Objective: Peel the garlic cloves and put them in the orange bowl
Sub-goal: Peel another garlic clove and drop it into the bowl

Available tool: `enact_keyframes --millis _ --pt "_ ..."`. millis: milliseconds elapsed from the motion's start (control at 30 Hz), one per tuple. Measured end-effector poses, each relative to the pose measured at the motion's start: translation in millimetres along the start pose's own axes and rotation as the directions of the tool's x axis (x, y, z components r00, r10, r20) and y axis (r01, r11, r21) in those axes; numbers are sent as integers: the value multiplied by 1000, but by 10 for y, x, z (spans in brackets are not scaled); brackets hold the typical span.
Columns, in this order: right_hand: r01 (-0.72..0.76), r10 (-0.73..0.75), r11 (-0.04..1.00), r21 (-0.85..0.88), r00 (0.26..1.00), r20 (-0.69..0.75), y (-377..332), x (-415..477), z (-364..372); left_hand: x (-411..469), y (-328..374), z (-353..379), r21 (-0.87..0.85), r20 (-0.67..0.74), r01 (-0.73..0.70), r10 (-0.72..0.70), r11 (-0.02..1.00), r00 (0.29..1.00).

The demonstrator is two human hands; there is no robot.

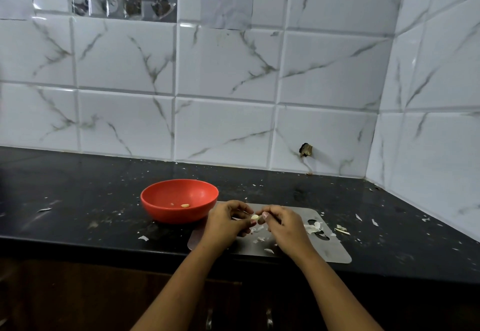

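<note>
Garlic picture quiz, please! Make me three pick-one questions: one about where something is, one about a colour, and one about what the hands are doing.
1. Where does the orange bowl stand?
A. Right of both hands
B. On the counter, left of both hands
C. On a shelf

2. What colour is the counter?
A. White
B. Black
C. Green

3. What are the left hand and right hand doing?
A. Lying flat on the counter
B. Lifting the bowl
C. Pinching one garlic clove between them

Answers:
1 B: the bowl sits on the counter, left of the hands.
2 B: the top is black, flecked with white peel bits.
3 C: the fingertips of both hands meet on the small clove above the metal board.
</note>
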State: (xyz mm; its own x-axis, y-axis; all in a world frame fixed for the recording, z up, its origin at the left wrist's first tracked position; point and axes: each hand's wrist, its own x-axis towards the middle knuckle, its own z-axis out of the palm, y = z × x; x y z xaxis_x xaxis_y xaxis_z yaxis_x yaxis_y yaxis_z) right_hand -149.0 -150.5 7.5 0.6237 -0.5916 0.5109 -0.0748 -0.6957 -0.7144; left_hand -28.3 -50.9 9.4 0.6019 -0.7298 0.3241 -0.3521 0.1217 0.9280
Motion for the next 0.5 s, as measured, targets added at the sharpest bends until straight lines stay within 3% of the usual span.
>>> enact_keyframes --millis 133,500 --pt "12 -16 999 40 997 80 17 6 16 -9 -8 9 30 -23 -41 42 999 999" --pt "-19 11 988 153 999 52 51 21 -15 -33 14 16 75 39 -62 60 995 997"
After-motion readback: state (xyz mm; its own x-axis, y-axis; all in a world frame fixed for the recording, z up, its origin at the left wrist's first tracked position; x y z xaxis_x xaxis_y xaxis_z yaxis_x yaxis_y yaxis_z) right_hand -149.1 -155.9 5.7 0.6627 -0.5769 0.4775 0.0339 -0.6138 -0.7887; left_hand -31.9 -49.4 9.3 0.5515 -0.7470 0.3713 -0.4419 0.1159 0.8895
